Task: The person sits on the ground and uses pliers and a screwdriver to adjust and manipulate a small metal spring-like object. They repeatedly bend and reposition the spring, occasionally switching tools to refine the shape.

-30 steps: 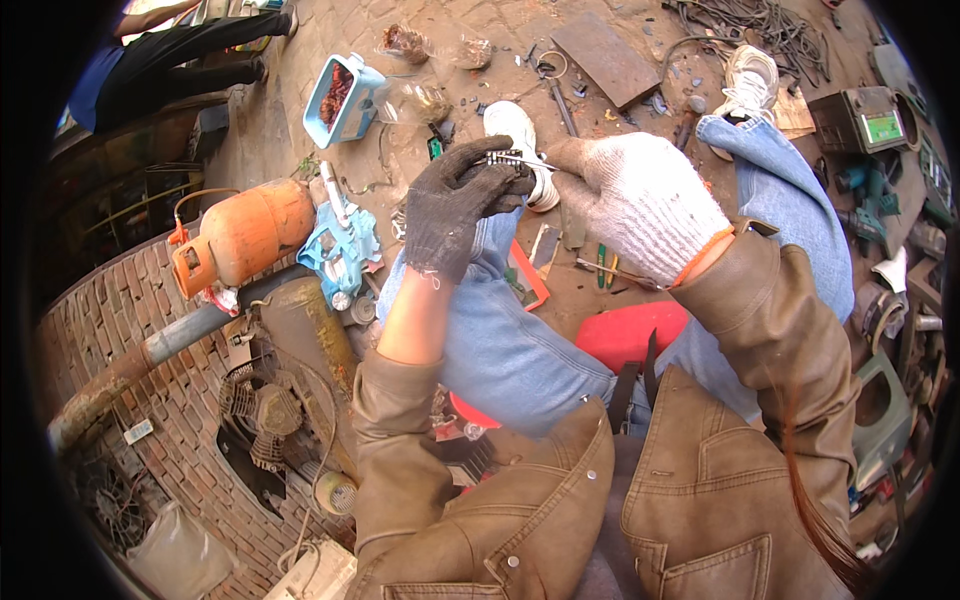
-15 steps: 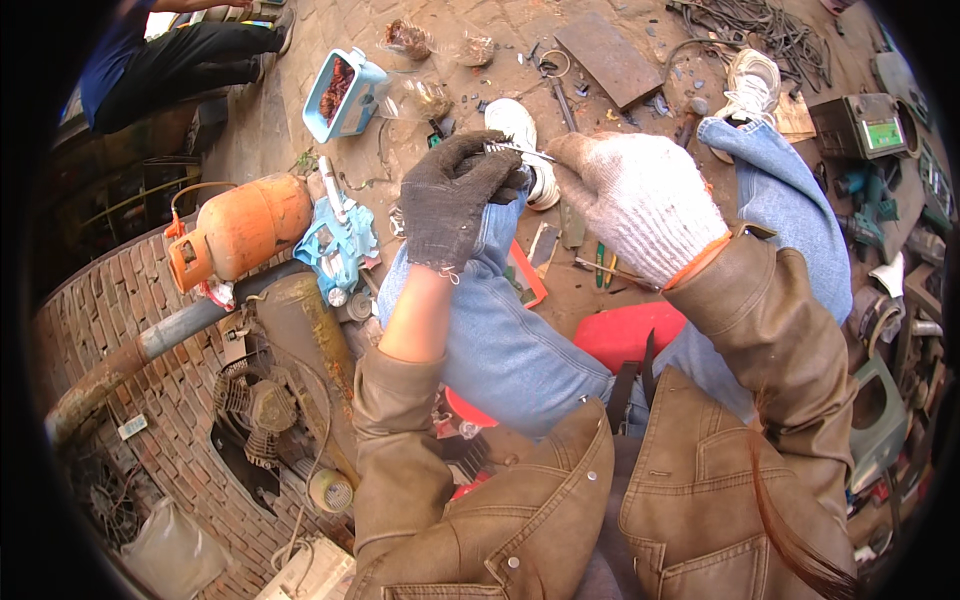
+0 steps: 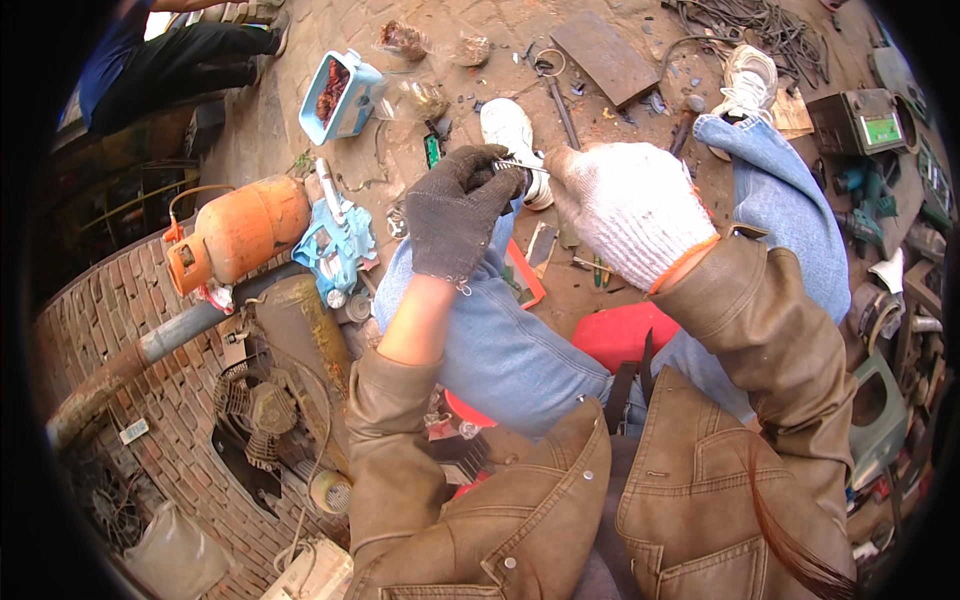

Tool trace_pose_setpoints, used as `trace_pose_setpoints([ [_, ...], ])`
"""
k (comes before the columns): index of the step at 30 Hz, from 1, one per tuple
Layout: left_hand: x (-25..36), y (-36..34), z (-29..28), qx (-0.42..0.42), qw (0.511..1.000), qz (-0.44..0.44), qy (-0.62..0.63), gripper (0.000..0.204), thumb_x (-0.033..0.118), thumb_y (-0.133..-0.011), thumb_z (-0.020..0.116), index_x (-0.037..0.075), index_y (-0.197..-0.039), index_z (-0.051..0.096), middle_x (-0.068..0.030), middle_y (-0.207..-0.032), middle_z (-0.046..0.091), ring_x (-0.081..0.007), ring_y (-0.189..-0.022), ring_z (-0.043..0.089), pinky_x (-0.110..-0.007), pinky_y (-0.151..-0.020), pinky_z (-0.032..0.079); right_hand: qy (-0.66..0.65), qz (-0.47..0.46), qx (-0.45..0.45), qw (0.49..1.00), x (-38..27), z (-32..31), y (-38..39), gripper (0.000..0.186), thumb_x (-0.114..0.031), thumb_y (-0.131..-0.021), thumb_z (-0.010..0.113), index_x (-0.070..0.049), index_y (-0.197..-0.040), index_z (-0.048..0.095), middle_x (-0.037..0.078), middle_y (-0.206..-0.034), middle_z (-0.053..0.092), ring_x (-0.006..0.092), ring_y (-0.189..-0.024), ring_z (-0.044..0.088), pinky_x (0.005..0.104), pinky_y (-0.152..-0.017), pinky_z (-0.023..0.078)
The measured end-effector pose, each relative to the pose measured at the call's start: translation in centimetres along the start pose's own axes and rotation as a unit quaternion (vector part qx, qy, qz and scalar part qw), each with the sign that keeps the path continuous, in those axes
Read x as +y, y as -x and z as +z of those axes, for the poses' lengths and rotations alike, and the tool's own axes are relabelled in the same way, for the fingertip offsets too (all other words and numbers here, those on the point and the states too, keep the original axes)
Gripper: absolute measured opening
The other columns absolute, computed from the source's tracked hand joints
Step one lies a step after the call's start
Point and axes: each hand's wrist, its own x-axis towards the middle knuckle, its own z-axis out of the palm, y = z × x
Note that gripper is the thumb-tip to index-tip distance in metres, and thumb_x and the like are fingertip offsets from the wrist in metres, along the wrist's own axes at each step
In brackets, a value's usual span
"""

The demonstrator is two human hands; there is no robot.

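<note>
White-gloved right fingers (image 3: 566,170) pinch a thin rod (image 3: 528,166); left fingers (image 3: 488,190) curl, contents hidden.

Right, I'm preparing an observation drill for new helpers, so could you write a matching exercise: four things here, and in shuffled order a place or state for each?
Things
1. Orange rounded gas cylinder
2. Thin silvery rod-shaped piece
3. Light-blue rectangular plastic tub
4. Flat brown rectangular plate

Places or states
A. Holds reddish-brown contents
B. On the ground beyond the white-gloved right hand
C. Beside crumpled light-blue material
D. Between the right hand and the dark-grey-gloved left hand

Right pairs: 1-C; 2-D; 3-A; 4-B
</note>
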Motion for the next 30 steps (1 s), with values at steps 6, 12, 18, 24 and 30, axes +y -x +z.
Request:
trace_pose_setpoints([
  [6,-0.4,0.5,0.3,-0.01,0.99,0.064,-0.126,0.026,0.01,-0.088,0.072,-0.004,-0.109,0.068,-0.0084,-0.083,0.073,-0.0088,-0.072,0.067,-0.023,-0.063,0.054,-0.021,0.009,-0.034,0.999,0.5,-0.1,-0.1,0.018,-0.022,-0.088,0.06,-0.007,-0.093,0.069,0.018,-0.067,0.063,0.0367,-0.066,0.067,0.0463,-0.06,0.053],
  [12,0.0,1.1,0.3,-0.056,0.98,0.085,-0.17,0.026,0.012,-0.086,0.073,0.001,-0.109,0.069,-0.0095,-0.086,0.074,-0.0109,-0.077,0.07,-0.026,-0.068,0.055,-0.009,-0.003,-0.076,0.997,1.6,-0.2,-0.6,0.019,-0.024,-0.088,0.06,-0.01,-0.095,0.071,0.018,-0.072,0.065,0.0369,-0.07,0.066,0.0465,-0.065,0.053],
  [18,-0.1,1.3,0.2,-0.108,0.951,0.162,-0.242,0.028,0.012,-0.084,0.074,0.002,-0.11,0.069,-0.0104,-0.09,0.075,-0.0116,-0.081,0.071,-0.027,-0.071,0.055,-0.029,-0.044,-0.075,0.996,2.6,-0.4,-0.3,0.02,-0.025,-0.088,0.061,-0.009,-0.096,0.071,0.018,-0.071,0.065,0.037,-0.07,0.066,0.0467,-0.065,0.053],
  [24,-0.3,0.9,0.5,-0.051,0.996,0.027,-0.068,0.031,0.011,-0.083,0.076,0.0,-0.111,0.069,-0.0092,-0.091,0.075,-0.0096,-0.081,0.069,-0.025,-0.07,0.056,-0.009,-0.027,-0.08,0.996,1.7,-0.7,-0.4,0.019,-0.023,-0.089,0.06,-0.008,-0.097,0.069,0.018,-0.068,0.063,0.0365,-0.068,0.066,0.0465,-0.061,0.053],
  [30,-0.3,0.4,0.9,-0.003,0.987,0.078,-0.143,0.029,0.016,-0.083,0.074,0.002,-0.108,0.069,-0.0157,-0.093,0.073,-0.0227,-0.084,0.073,-0.032,-0.075,0.056,-0.001,-0.008,-0.037,0.999,0.2,-0.4,0.4,0.017,-0.022,-0.091,0.058,-0.006,-0.091,0.065,0.016,-0.068,0.064,0.0349,-0.066,0.067,0.0448,-0.059,0.053],
])
